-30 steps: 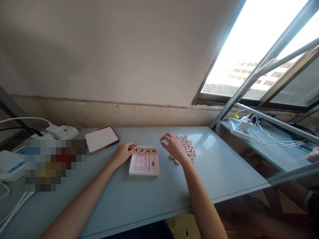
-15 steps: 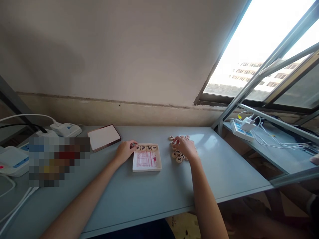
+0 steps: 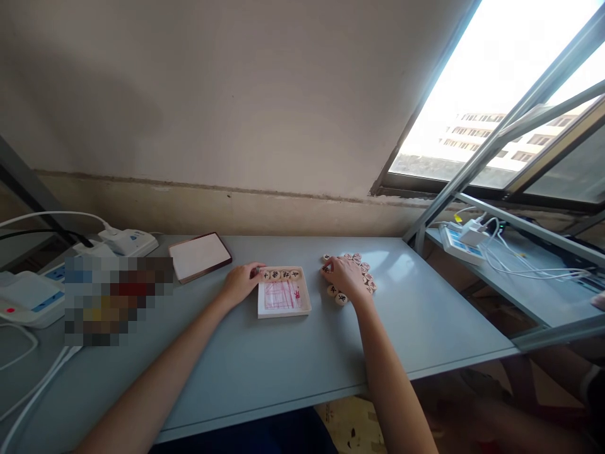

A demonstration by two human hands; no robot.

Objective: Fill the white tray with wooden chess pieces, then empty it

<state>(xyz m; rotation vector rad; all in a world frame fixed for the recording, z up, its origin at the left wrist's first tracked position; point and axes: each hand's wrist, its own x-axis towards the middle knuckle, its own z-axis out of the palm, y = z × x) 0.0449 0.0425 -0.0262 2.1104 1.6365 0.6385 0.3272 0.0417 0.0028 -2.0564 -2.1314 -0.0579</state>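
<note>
Since before, right hand (image 3: 347, 277) dropped onto the chess pieces (image 3: 363, 277), fingers curled; left hand (image 3: 243, 284) rests against the box (image 3: 283, 299) beside them.

Bare table (image 3: 283, 366) before box (image 3: 283, 296)

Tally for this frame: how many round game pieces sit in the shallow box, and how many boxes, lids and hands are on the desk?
Pieces in the box's far row: 4
Shallow box: 1
Lid: 1
Hands, left hand and right hand: 2
Total: 8
</note>
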